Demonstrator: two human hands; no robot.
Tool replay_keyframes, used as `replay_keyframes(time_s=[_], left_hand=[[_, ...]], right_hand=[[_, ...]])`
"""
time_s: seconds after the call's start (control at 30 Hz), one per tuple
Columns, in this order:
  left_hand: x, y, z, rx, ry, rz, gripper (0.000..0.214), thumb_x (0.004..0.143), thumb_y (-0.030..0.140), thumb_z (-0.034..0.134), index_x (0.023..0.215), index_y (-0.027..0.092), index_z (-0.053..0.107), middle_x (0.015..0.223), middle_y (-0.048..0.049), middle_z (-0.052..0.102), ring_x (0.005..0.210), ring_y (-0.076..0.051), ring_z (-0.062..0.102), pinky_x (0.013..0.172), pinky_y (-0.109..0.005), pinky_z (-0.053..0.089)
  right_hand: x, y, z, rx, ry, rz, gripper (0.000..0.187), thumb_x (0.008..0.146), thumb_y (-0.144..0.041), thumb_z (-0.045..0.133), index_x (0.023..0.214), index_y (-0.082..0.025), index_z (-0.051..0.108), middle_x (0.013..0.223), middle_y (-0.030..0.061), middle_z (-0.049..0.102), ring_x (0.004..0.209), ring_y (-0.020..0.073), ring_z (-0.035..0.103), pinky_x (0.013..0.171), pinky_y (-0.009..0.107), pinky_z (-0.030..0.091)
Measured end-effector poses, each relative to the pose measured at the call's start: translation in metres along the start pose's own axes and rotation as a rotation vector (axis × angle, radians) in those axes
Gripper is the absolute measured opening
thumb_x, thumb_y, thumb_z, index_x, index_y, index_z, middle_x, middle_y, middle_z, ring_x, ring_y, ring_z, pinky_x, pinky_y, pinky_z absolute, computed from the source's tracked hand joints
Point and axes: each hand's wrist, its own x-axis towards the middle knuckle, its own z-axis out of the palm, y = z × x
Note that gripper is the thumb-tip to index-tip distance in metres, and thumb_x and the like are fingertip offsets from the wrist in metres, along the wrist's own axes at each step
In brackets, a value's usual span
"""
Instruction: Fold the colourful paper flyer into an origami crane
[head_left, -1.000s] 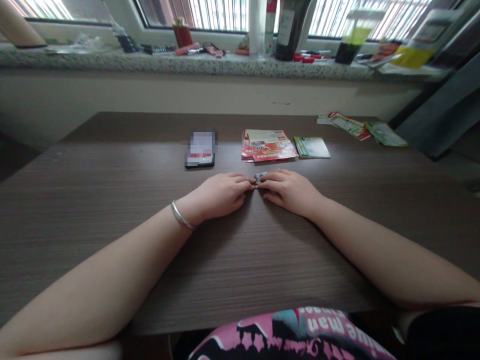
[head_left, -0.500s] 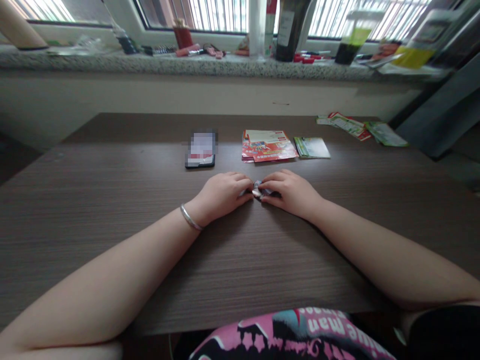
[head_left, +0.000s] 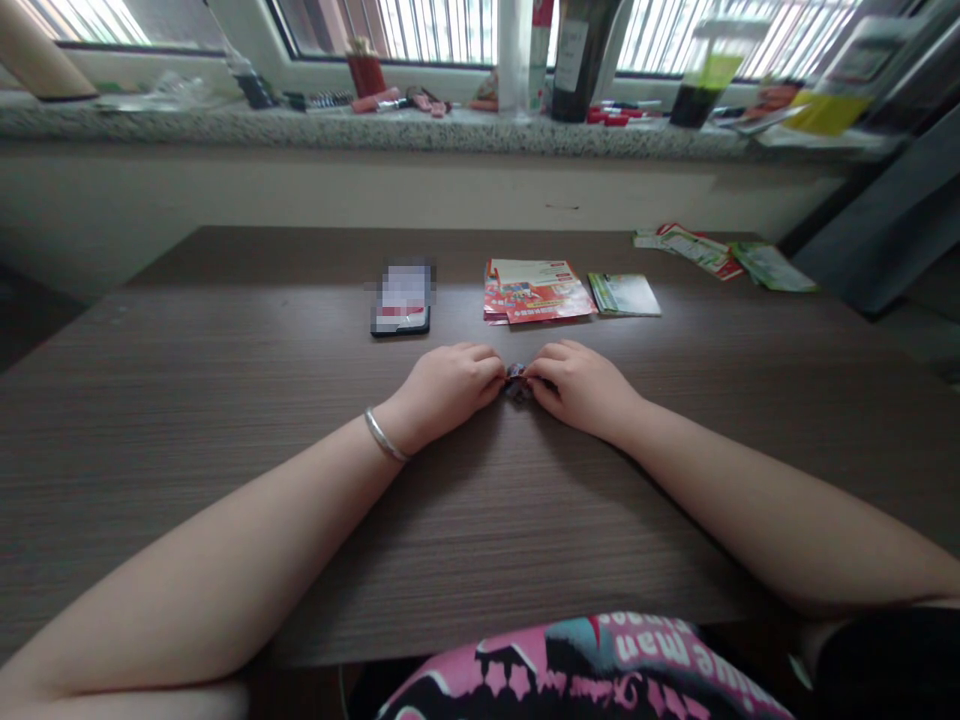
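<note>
A small crumpled piece point(head_left: 517, 382), greyish with dark and light patches, sits low over the table between my hands; it looks like paper or wrapper, but its kind is unclear. My left hand point(head_left: 455, 383), a silver bangle on its wrist, is closed and pinches the left side of it. From the right, my right hand point(head_left: 581, 382) pinches the other side between thumb and fingers. The fingertips are only a short gap apart, and they partly hide the piece.
Beyond my hands lie a phone point(head_left: 403, 298), a stack of red-and-cream printed cards point(head_left: 538, 292) and a green-and-white packet point(head_left: 625, 295). More printed packets point(head_left: 705, 250) lie at the table's back right. Bottles and small items crowd the granite windowsill point(head_left: 450, 133).
My fingers have closed in tighter on the crumpled piece. A pale part that showed between them is gone, and a darker, more bunched side faces up.
</note>
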Motion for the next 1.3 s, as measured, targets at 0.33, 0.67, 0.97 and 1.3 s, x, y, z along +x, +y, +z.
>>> replay_keyframes(time_s=[0.33, 0.67, 0.97, 1.3], left_hand=[[0.001, 0.002, 0.005, -0.129, 0.048, -0.113, 0.014, 0.088, 0.027, 0.058, 0.084, 0.016, 0.066, 0.094, -0.0069, 0.063, 0.087, -0.02, 0.06, 0.079, -0.031, 0.049], [0.001, -0.005, 0.018, -0.293, 0.121, -0.138, 0.019, 0.085, 0.026, 0.062, 0.102, 0.017, 0.067, 0.111, -0.0087, 0.062, 0.105, -0.021, 0.057, 0.096, -0.038, 0.045], [0.003, -0.006, 0.017, -0.359, 0.103, -0.131, 0.006, 0.081, 0.021, 0.066, 0.085, 0.016, 0.066, 0.094, -0.0052, 0.065, 0.093, -0.019, 0.058, 0.088, -0.034, 0.047], [0.004, 0.002, 0.004, -0.078, 0.067, -0.023, 0.013, 0.088, 0.026, 0.059, 0.083, 0.018, 0.067, 0.083, -0.0049, 0.065, 0.081, -0.021, 0.054, 0.076, -0.033, 0.044]], right_hand=[[0.008, 0.015, 0.011, 0.212, 0.007, 0.119, 0.015, 0.086, -0.029, 0.062, 0.093, -0.017, 0.07, 0.088, 0.0049, 0.069, 0.085, 0.0188, 0.059, 0.079, 0.03, 0.042], [0.007, 0.014, 0.013, 0.267, 0.036, 0.154, 0.024, 0.083, -0.028, 0.065, 0.105, -0.018, 0.071, 0.093, 0.0069, 0.064, 0.086, 0.0186, 0.059, 0.08, 0.03, 0.045], [0.006, 0.011, 0.014, 0.243, 0.09, 0.127, 0.012, 0.078, -0.025, 0.069, 0.087, -0.018, 0.066, 0.087, 0.0032, 0.066, 0.08, 0.018, 0.057, 0.072, 0.029, 0.042], [0.005, 0.003, 0.006, 0.107, 0.013, 0.02, 0.014, 0.088, -0.027, 0.059, 0.09, -0.018, 0.07, 0.09, 0.0056, 0.068, 0.088, 0.0191, 0.059, 0.079, 0.029, 0.042]])
